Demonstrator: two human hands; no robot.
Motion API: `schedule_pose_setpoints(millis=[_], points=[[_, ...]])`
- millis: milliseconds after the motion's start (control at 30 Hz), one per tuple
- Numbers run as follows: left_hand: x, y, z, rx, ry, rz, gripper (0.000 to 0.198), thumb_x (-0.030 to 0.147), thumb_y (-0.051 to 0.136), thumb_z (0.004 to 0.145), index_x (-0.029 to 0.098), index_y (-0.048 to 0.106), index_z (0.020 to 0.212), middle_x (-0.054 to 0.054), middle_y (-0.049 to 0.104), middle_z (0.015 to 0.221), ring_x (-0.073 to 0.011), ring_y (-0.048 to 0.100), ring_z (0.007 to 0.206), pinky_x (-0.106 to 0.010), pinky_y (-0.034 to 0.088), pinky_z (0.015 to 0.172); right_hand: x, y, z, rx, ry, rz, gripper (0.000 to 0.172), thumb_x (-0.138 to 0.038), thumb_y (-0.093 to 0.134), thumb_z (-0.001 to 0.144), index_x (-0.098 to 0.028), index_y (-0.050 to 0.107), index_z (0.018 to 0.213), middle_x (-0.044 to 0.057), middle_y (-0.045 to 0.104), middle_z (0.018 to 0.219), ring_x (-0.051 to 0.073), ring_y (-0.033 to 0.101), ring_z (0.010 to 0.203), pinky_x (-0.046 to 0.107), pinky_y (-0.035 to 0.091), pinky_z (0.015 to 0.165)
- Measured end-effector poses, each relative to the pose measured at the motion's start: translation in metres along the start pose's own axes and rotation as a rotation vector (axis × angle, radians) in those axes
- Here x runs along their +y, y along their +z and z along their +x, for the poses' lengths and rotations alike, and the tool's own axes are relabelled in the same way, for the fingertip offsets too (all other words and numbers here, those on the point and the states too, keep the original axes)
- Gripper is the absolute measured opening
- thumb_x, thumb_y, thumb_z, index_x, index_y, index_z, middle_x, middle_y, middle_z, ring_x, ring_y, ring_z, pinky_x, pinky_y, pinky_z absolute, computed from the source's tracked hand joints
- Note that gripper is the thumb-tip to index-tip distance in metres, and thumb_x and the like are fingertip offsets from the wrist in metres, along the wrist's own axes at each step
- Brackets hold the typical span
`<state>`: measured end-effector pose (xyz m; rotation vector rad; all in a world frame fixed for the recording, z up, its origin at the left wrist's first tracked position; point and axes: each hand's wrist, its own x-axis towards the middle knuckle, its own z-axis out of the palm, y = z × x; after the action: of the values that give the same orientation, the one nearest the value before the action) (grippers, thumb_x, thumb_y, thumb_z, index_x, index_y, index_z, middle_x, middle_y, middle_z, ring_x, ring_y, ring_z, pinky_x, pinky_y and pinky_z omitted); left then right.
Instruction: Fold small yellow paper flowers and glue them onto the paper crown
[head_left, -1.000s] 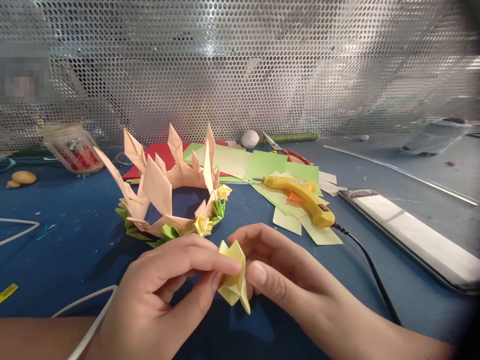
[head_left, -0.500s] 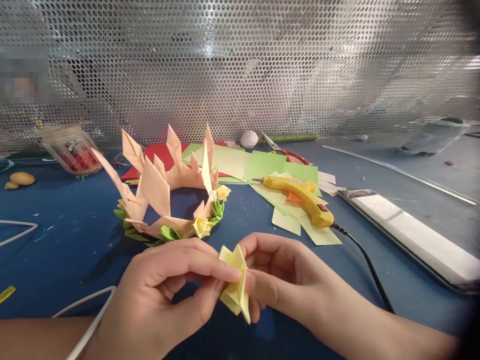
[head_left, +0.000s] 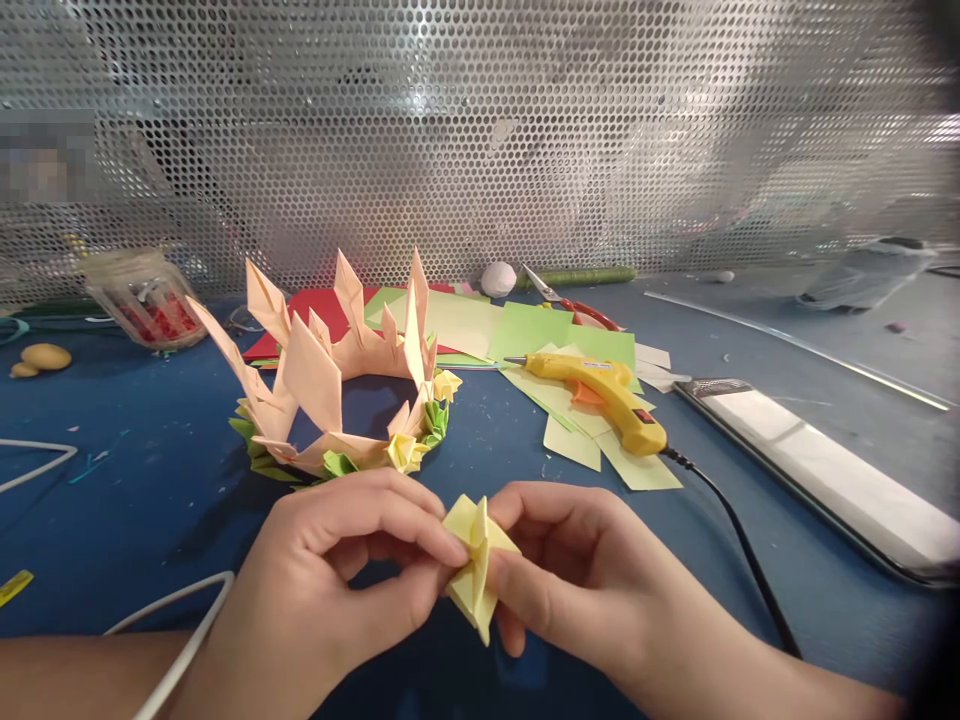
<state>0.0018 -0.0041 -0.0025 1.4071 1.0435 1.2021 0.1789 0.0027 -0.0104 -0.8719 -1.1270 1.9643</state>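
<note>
A folded pale yellow paper piece is pinched between both hands near the bottom centre. My left hand grips its left side between thumb and index finger. From the right, my right hand pinches it with the thumb in front and fingers partly hidden behind. Just beyond my left hand stands a peach paper crown with tall points, green leaves and small yellow paper flowers around its base.
Beyond my right hand, a yellow glue gun lies on green paper sheets. Red scissors lie behind it, a phone to the right. A jar stands back left. A white cable crosses my left wrist.
The yellow paper piece has turned between my fingers, and one upright fold now faces the camera. My right hand has shifted slightly down. The crown and glue gun have stayed put.
</note>
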Motion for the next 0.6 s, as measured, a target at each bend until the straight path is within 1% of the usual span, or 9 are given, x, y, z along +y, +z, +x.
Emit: schedule_pose_setpoints(millis=[100, 267, 333, 433, 500, 600], points=[[-0.0013, -0.0007, 0.0005, 0.034, 0.111, 0.063, 0.036, 0.000, 0.070, 0.063, 0.034, 0.081, 0.064, 0.008, 0.069, 0.072, -0.0061, 0.065, 0.063, -0.007, 0.052, 0.058, -0.0001, 0.0004, -0.0004, 0.027, 0.000, -0.030, 0.027, -0.029, 0.089, 0.068, -0.016, 0.066, 0.069, -0.004, 0.064, 0.062, 0.005, 0.054, 0.051, 0.015, 0.044, 0.053], [-0.0021, -0.0059, -0.0007, -0.013, 0.207, 0.160, 0.040, -0.001, 0.070, 0.067, 0.038, 0.081, 0.072, 0.011, 0.073, 0.073, -0.0061, 0.068, 0.065, -0.006, 0.054, 0.061, 0.0012, -0.0013, -0.0025, 0.023, -0.009, -0.029, 0.028, -0.031, 0.089, 0.068, -0.016, 0.065, 0.069, -0.004, 0.064, 0.062, 0.005, 0.053, 0.050, 0.016, 0.044, 0.052], [-0.0008, -0.0067, -0.0002, -0.008, 0.212, 0.203, 0.042, -0.002, 0.070, 0.067, 0.038, 0.081, 0.072, 0.012, 0.076, 0.074, -0.0064, 0.071, 0.067, -0.006, 0.055, 0.064, 0.0014, -0.0019, -0.0029, 0.017, -0.010, -0.047, 0.027, -0.030, 0.088, 0.070, -0.017, 0.064, 0.069, -0.004, 0.064, 0.061, 0.005, 0.053, 0.051, 0.016, 0.044, 0.053], [0.0016, -0.0058, 0.0022, 0.000, 0.179, 0.214, 0.042, -0.002, 0.071, 0.066, 0.038, 0.082, 0.071, 0.012, 0.080, 0.074, -0.0071, 0.075, 0.067, -0.005, 0.057, 0.065, 0.0006, -0.0016, -0.0032, 0.016, -0.015, -0.053, 0.029, -0.029, 0.088, 0.071, -0.017, 0.061, 0.068, -0.005, 0.062, 0.060, 0.006, 0.054, 0.052, 0.015, 0.044, 0.054], [0.0024, -0.0046, 0.0036, -0.005, 0.161, 0.209, 0.042, -0.002, 0.071, 0.067, 0.038, 0.082, 0.072, 0.013, 0.081, 0.075, -0.0078, 0.076, 0.068, -0.005, 0.058, 0.066, -0.0002, -0.0006, -0.0033, 0.037, -0.027, -0.038, 0.033, -0.030, 0.088, 0.070, -0.017, 0.058, 0.066, -0.005, 0.062, 0.060, 0.006, 0.053, 0.053, 0.015, 0.044, 0.055], [0.0017, -0.0035, 0.0039, 0.004, 0.175, 0.256, 0.043, -0.001, 0.069, 0.067, 0.040, 0.082, 0.075, 0.015, 0.082, 0.077, -0.0076, 0.078, 0.070, -0.004, 0.058, 0.068, -0.0012, 0.0015, -0.0030, 0.094, -0.048, -0.052, 0.037, -0.032, 0.088, 0.069, -0.018, 0.054, 0.063, -0.006, 0.061, 0.056, 0.006, 0.052, 0.053, 0.015, 0.042, 0.054]])
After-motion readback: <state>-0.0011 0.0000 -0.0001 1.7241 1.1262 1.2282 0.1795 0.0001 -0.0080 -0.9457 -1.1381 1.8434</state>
